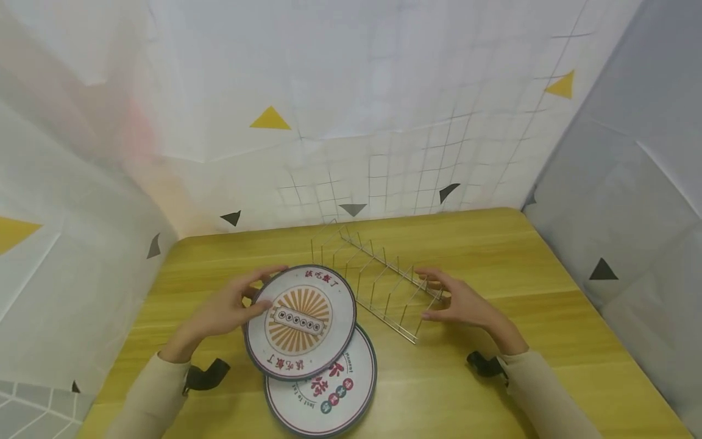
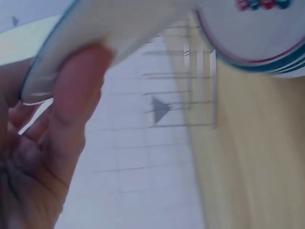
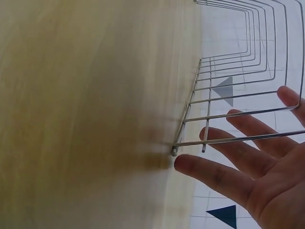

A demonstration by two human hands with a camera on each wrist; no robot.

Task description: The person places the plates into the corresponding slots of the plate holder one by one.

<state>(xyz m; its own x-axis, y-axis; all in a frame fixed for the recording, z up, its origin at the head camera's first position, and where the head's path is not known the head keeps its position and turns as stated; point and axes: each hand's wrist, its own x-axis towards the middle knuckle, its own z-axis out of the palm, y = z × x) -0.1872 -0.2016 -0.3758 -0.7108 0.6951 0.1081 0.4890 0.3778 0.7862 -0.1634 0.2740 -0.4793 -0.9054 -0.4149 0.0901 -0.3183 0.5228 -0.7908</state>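
My left hand (image 1: pixel 227 308) pinches the left edge of a round white plate (image 1: pixel 340 305) with a dark rim, an orange sunburst and red characters. This plate is raised and tilted; the left wrist view shows my thumb (image 2: pixel 83 81) on one face. Partly hidden beneath it, a second white plate (image 1: pixel 351 408) with red characters and coloured dots lies on the table. Behind the plates stands a wire dish rack (image 1: pixel 397 327), set diagonally. At its right end is my right hand (image 1: pixel 463 305), fingers spread around the end wires; firm contact cannot be made out.
The wooden table (image 1: pixel 548 341) has white sheeting (image 1: pixel 340 79) behind it and at both sides, marked with grid lines and yellow and dark triangles. Black wrist mounts (image 1: pixel 207 374) sit on both forearms.
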